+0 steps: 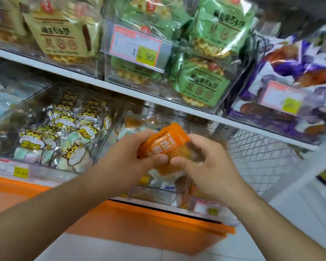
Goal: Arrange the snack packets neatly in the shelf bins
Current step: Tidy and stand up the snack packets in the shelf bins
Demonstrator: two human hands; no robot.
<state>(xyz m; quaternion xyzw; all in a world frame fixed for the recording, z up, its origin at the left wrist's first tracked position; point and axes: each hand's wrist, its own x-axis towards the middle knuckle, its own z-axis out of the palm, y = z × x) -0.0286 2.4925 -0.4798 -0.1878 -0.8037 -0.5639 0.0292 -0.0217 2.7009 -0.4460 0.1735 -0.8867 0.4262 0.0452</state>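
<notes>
Two white shelves carry clear bins. On the upper one, the largest bin in view, the purple bin at the right, holds purple packets showing brown pieces; their number cannot be told through the blur. Beside it the green bin holds green waffle packets, at least four, with a price tag reading 13.90 clipped to its front. Left of that, another clear bin holds tan waffle packets, one plainly seen and more blurred behind.

On the lower shelf, the cat bin is packed with clear packets printed with yellow cartoon cats, too many and too overlapped to count. The middle bin beside it holds mixed small packets, blurred. A wire mesh panel stands to the right.

Above the middle bin, both hands hold one orange packet. The left hand grips its orange end with curled fingers and thumb; the right hand pinches the clear lower part, fingers curled round it.
</notes>
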